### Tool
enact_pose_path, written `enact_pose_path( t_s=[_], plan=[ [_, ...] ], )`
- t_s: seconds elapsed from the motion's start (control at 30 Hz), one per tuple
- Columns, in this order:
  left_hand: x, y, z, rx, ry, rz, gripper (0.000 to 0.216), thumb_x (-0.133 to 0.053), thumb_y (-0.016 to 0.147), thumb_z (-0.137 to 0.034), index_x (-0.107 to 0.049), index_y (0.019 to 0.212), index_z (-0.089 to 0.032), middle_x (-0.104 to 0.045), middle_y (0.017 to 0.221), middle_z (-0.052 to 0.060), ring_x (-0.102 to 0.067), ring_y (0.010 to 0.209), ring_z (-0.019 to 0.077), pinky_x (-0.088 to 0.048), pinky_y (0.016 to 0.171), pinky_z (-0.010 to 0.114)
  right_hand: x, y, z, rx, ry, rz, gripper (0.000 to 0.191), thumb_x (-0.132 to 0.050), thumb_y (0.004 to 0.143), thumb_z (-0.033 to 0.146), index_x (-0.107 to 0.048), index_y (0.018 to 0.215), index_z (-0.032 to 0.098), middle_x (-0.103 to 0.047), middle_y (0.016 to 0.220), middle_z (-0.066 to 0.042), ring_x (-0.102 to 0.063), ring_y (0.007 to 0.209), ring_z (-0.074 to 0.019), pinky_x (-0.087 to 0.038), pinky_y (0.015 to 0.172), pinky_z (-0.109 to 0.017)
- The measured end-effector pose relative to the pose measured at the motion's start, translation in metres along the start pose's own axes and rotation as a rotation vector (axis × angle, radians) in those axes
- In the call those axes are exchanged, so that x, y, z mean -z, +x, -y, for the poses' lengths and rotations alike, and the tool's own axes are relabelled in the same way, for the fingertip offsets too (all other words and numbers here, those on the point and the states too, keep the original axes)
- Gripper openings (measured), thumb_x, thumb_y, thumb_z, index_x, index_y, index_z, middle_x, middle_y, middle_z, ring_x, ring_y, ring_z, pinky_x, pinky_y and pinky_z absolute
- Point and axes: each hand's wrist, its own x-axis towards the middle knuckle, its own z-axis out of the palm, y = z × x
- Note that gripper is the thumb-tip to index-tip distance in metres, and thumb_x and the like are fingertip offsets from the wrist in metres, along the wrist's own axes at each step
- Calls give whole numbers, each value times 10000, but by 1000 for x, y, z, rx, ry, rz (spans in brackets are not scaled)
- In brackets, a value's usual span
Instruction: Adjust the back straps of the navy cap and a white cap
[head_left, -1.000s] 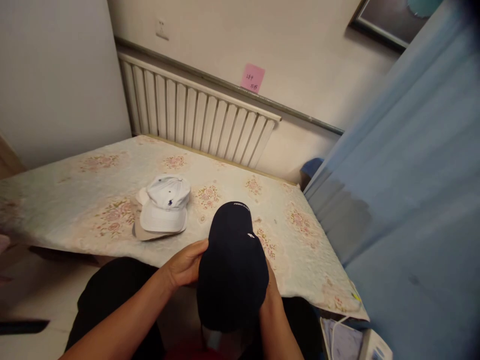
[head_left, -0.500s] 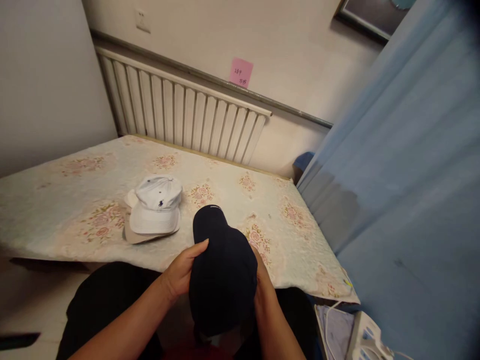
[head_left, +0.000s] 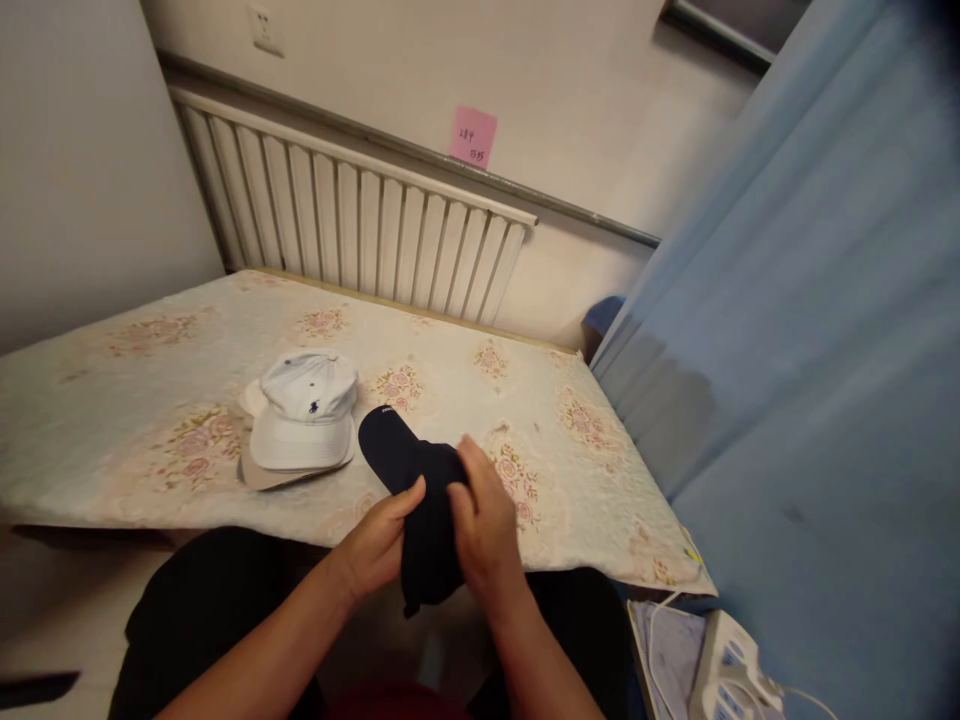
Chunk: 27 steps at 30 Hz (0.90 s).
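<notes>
A dark navy cap [head_left: 411, 480] is pressed flat between both my hands at the near edge of the table [head_left: 112, 440], its brim pointing up-left over the cloth. My left hand [head_left: 379, 540] grips its left side, thumb on top. On the right side, my right hand [head_left: 484, 525] lies over the folded crown with its fingers closed on the fabric. A white cap [head_left: 304, 412] with a small dark logo rests on a beige cap just left of the navy one.
A floral cloth covers the table, which stands against a white radiator [head_left: 352, 225] with a pink note [head_left: 472, 137] above it. A blue curtain [head_left: 810, 330] hangs at the right. A white device with a cord [head_left: 731, 665] lies at lower right.
The navy cap, held open and rounded before, is now squeezed flat. My right hand has come from behind it onto its top. The view shifted slightly right.
</notes>
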Motion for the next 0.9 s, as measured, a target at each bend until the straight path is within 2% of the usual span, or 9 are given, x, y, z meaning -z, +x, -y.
enact_pose_path(
  t_s=[0.1,0.17,0.27,0.37,0.47,0.57,0.63,0.8,0.9],
  plan=[
    [-2,2,5,-131,47,-69,387,-530,881,-238,-559,1257,-152,-694,1108,88,-592,1126,220,-347,1063,336,-20,-4,21,263,-225,154,484,-482,884,290,-455,1341,134,-462,1405,-130,-342,1354,-243,-281,1116,-472],
    [-1,1,5,-162,31,-90,398,-511,890,-230,-534,1283,-166,-688,1123,78,-583,1138,208,-324,1079,332,-30,-7,19,303,-319,180,522,-522,872,320,-434,1356,144,-468,1400,-129,-318,1365,-259,-253,1123,-497],
    [0,-2,1,-136,-59,-69,447,-485,905,-372,-520,1300,-166,-679,1142,94,-575,1150,226,-322,1084,357,-35,-11,1,279,-351,136,546,-528,875,375,-417,1366,165,-442,1423,-115,-260,1389,-279,-203,1125,-548],
    [1,-4,-4,-85,-123,-6,515,-435,909,-452,-502,1321,-150,-669,1159,123,-575,1150,254,-330,1078,392,-34,-15,-27,153,-282,81,527,-473,905,384,-393,1383,177,-379,1465,-114,-265,1388,-274,-237,1110,-548],
    [1,-4,-8,-55,-153,41,565,-400,910,-481,-474,1345,-127,-648,1190,151,-570,1153,278,-336,1072,418,-31,-18,-50,-118,-127,59,473,-369,941,353,-430,1359,140,-476,1391,-141,-431,1298,-239,-365,1064,-464],
    [0,-2,-8,-109,-168,11,565,-402,912,-471,-460,1355,-125,-642,1200,151,-570,1152,274,-339,1071,409,-26,-18,-52,-305,-71,7,480,-329,948,357,-471,1323,95,-520,1342,-170,-477,1260,-250,-387,1048,-463],
    [-1,1,-6,-148,-165,-21,546,-404,916,-458,-469,1346,-129,-649,1192,139,-574,1148,258,-346,1068,388,-23,-18,-38,-235,-99,-50,498,-350,941,354,-418,1360,93,-458,1397,-172,-411,1311,-256,-349,1073,-482],
    [-2,1,1,-159,-114,-85,462,-420,918,-445,-567,1247,-155,-686,1125,79,-585,1130,222,-393,1016,306,-34,-19,9,245,-213,-3,521,-417,921,334,-344,1403,150,-341,1479,-139,-254,1393,-270,-277,1098,-535],
    [-5,-2,1,-110,-100,-81,485,-391,920,-479,-600,1197,-140,-692,1097,70,-567,1152,221,-397,999,291,-46,-20,12,334,-293,44,541,-455,906,381,-383,1380,130,-365,1461,-164,-235,1396,-301,-239,1103,-563]
  ],
)
